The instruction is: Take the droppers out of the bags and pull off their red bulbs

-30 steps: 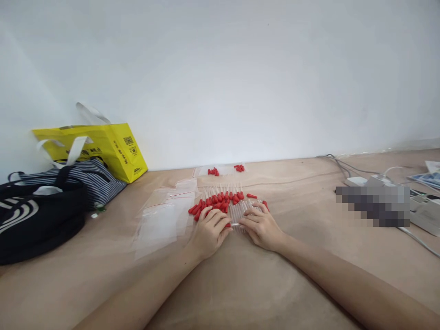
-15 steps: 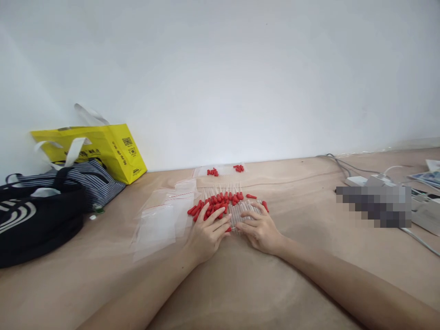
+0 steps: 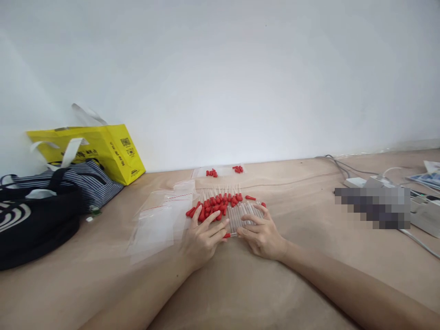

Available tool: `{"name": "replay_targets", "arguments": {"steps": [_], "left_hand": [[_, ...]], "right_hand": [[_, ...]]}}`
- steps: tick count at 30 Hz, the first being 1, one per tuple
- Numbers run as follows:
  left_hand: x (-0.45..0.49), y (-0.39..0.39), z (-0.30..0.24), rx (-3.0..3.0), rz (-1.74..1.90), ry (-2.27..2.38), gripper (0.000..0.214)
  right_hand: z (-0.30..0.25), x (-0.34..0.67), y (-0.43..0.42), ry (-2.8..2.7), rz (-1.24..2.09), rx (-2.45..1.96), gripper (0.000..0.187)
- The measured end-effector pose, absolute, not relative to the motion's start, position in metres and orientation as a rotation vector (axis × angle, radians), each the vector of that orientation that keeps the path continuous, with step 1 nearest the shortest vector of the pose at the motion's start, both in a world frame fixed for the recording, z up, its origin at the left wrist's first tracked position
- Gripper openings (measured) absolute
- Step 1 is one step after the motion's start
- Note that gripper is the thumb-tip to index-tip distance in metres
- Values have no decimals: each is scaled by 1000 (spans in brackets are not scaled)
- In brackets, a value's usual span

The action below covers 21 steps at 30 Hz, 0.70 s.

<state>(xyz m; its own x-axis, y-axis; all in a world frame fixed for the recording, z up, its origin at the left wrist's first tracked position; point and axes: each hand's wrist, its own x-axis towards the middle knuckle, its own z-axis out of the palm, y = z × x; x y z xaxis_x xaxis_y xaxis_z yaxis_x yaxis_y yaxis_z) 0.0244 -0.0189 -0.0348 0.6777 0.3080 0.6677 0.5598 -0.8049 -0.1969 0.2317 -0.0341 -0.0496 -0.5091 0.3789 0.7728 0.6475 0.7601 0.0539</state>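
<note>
My left hand (image 3: 203, 240) is closed low over the table, pinching a red rubber bulb (image 3: 227, 235) whose end shows past the fingers. My right hand (image 3: 264, 236) grips a clear dropper tube (image 3: 234, 234), with one end in line with that bulb and touching it or nearly so. The right fingers also lie over a row of clear dropper tubes (image 3: 234, 217). Loose red bulbs (image 3: 206, 211) are heaped beside the left fingertips. Behind them, several finished droppers (image 3: 220, 190) lie side by side, red bulbs nearer me and thin tips toward the wall.
Clear zip bags (image 3: 156, 227) lie flat at left. A filled bag of droppers (image 3: 223, 170) rests by the wall. Black bag (image 3: 41, 229), striped bag (image 3: 94, 183) and yellow bag (image 3: 129, 158) stand far left. A power strip (image 3: 355, 182) and cables are at right.
Both hands have shifted slightly toward me, with the bulb and tube now showing more plainly between them. The heap and rows look much the same.
</note>
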Motion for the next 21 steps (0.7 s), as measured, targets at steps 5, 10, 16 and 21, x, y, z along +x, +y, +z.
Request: {"name": "replay_targets", "arguments": {"steps": [5, 10, 16, 21], "left_hand": [[24, -20, -33, -2505, -926, -639, 16], [25, -24, -31, -2499, -912, -649, 15], [25, -27, -33, -2497, -977, -641, 18], [19, -27, -27, -2427, -979, -719, 21]], "right_hand": [[-47, 232, -37, -2146, -445, -732, 18], [-46, 234, -38, -2144, -432, -731, 17], [-49, 234, -38, -2143, -408, -744, 18], [-49, 243, -34, -2081, -370, -803, 18]]}}
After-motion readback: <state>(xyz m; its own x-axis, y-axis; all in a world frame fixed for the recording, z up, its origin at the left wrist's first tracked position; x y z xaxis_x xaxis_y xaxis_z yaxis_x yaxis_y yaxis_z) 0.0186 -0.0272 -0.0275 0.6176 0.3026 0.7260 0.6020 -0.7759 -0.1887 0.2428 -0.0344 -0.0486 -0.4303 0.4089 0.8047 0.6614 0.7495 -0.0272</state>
